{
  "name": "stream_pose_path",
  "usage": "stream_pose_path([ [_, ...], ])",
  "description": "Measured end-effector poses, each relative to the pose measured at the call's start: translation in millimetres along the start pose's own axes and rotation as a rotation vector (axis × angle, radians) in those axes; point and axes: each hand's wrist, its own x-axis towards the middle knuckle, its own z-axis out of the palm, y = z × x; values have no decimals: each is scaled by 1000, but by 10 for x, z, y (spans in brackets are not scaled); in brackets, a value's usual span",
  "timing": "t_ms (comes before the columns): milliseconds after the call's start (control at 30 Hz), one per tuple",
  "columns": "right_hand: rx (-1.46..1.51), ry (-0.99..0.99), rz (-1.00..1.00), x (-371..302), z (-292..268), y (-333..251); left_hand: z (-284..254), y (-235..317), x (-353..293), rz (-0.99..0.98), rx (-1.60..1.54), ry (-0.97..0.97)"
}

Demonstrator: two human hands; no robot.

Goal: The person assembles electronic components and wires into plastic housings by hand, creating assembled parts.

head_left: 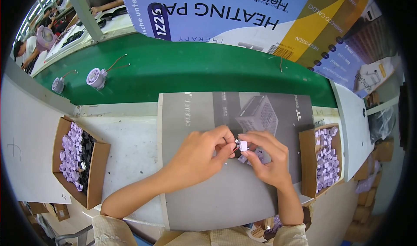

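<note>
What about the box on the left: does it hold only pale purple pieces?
No, black pieces lie beside the pale purple pieces in the box on the left.

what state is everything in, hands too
Lilac part: held between both hands
Left hand: fingertips pinched at the part's left side
Right hand: thumb and fingers closed on the part
Left carton: open, holding lilac pieces and black pieces
Right carton: open, holding more lilac pieces
Wired round parts: two, apart, on the green surface
Grey sheet: flat under the hands
Blue printed panel: print upside down
</note>
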Motion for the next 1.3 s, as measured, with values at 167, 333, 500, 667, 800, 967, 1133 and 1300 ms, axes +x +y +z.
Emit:
stream_pose_path([
  [167,-74,-16,-90,-9,-15,24,-34,16,22,13,76,-51],
  [333,-135,-25,-155,0,15,3,-52,17,5,44,134,-85],
  [500,-191,-55,-154,4,-16,-21,-68,7,-1,161,260,-68],
  [667,-131,-51,-129,2,-40,-15,-38,3,-7,127,192,-54],
  [800,-101,-71,-94,7,-81,19,-114,6,-63,151,372,-155],
  [967,-67,-120,-109,5,-102,49,-53,-125,-39,88,583,-349],
  [1133,-140,-175,-83,-19,-77,57,152,-231,-70,268,733,-73],
  [1300,-197,-207,-110,-67,-19,71,240,-154,-165,293,911,-2],
])
